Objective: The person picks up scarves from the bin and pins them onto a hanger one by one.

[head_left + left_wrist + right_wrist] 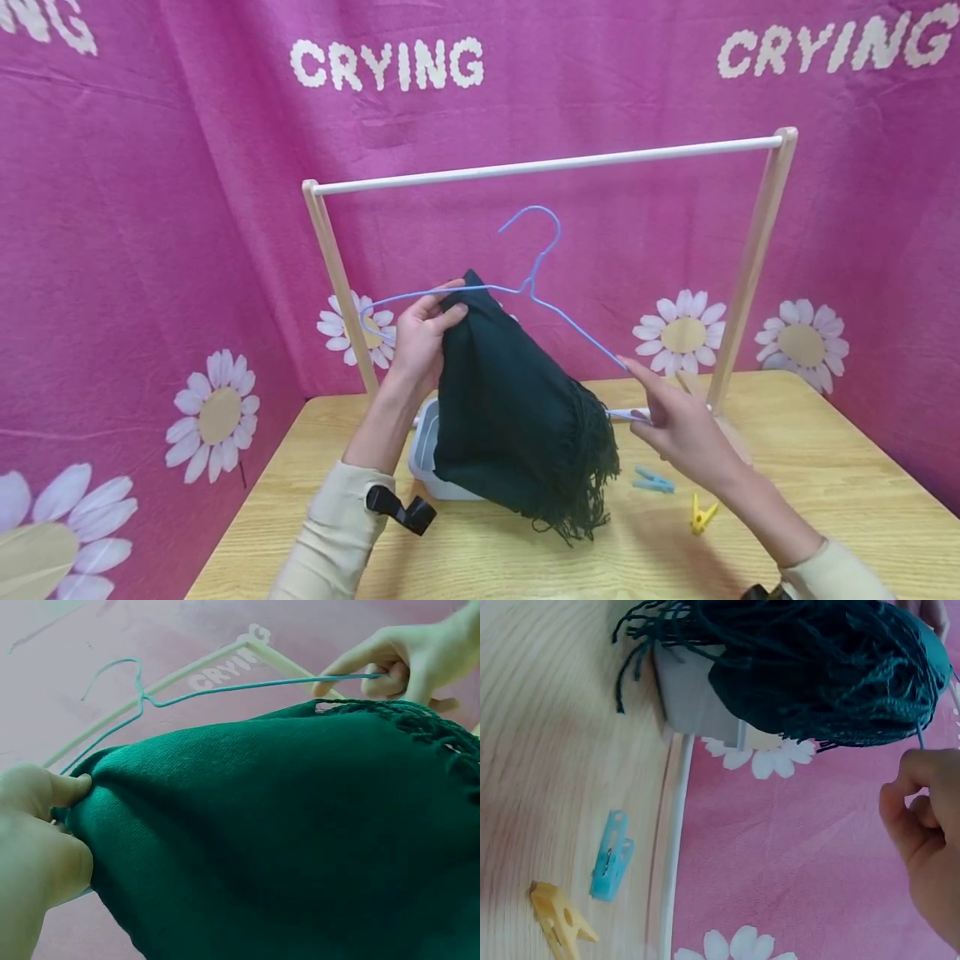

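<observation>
A dark green fringed scarf (pixel 502 400) hangs from my left hand (pixel 422 337), which pinches its folded upper edge between thumb and fingers. One arm of a blue wire clothes hanger (pixel 570 323) runs along those same fingers and the top of the cloth. The hanger's hook points upward, just below the rail in the head view. My right hand (pixel 678 425) grips the hanger's other end, and the right wrist view shows curled fingers (pixel 900 802) there. The fringe (pixel 840 682) dangles beside the right hand. Part of the hanger's lower bar is hidden behind the scarf.
A wooden rack with a white rail (pixel 555 163) stands behind the hands. Under the scarf, a pale plastic tub (pixel 423 450) sits on the wooden table (pixel 300 500). A blue clothespin (pixel 654 481) and a yellow clothespin (pixel 702 515) lie at the right. Pink cloth surrounds the table.
</observation>
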`<action>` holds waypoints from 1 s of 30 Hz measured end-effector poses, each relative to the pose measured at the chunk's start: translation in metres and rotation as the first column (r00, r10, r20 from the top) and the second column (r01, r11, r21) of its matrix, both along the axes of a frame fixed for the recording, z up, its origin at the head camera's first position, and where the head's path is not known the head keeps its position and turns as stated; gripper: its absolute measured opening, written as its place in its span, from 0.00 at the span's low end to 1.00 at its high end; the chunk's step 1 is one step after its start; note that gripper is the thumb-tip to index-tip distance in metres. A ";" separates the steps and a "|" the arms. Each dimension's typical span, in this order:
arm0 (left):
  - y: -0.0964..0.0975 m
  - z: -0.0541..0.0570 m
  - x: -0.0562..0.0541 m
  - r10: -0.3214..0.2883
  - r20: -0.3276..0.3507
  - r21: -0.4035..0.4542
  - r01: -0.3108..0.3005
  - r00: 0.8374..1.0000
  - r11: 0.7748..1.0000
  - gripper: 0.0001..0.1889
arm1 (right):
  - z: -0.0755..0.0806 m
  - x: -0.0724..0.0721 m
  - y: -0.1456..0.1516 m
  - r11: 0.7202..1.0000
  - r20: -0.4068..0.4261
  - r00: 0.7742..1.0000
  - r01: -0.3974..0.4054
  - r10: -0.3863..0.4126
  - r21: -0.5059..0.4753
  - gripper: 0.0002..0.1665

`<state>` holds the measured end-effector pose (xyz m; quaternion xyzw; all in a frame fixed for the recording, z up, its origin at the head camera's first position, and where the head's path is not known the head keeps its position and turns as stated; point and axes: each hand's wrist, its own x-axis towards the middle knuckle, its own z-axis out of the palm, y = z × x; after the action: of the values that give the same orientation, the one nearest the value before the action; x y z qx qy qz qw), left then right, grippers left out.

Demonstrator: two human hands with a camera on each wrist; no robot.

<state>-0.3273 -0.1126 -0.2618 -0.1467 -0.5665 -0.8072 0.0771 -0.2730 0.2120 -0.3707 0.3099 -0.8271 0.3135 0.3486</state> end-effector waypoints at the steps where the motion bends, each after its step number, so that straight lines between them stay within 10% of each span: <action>1: 0.000 0.001 0.000 -0.039 0.016 0.006 0.039 0.999 0.999 0.20 | 0.000 0.001 0.000 0.999 0.007 1.000 -0.028 0.028 -0.025 0.52; 7: 0.012 0.007 0.005 -0.198 0.090 -0.035 0.202 0.976 0.979 0.22 | -0.004 0.006 0.003 0.990 -0.083 0.986 -0.142 0.143 0.018 0.51; 12: 0.025 0.019 0.000 0.058 -0.103 0.081 -0.049 0.993 0.995 0.21 | -0.002 0.010 0.002 0.987 -0.142 0.977 -0.157 0.159 0.025 0.50; 16: 0.011 0.026 -0.004 0.307 -0.249 -0.078 -0.335 0.918 0.939 0.17 | 0.002 0.011 0.004 0.986 -0.174 0.971 -0.167 0.163 -0.008 0.49; 18: 0.001 0.028 -0.006 0.370 -0.333 -0.274 -0.465 0.867 0.842 0.15 | 0.004 0.013 0.006 0.985 -0.184 0.969 -0.171 0.166 -0.011 0.47; 21: -0.011 0.029 -0.007 0.366 -0.398 -0.580 -0.540 0.841 0.610 0.15 | 0.008 0.016 0.008 0.987 -0.200 0.967 -0.160 0.158 0.007 0.45; 25: -0.021 0.025 -0.009 0.268 -0.312 -0.866 -0.389 0.911 0.313 0.16 | 0.011 0.017 0.009 0.993 -0.209 0.971 -0.116 0.117 0.019 0.45; 30: -0.027 0.013 -0.007 0.146 -0.180 -0.973 -0.198 0.973 0.122 0.18 | 0.009 0.015 0.007 0.996 -0.206 0.975 -0.089 0.087 0.001 0.42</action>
<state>-0.3342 -0.1392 -0.2486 -0.1111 -0.9662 -0.2230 0.0660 -0.2580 0.2187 -0.3621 0.3756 -0.7708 0.2981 0.4194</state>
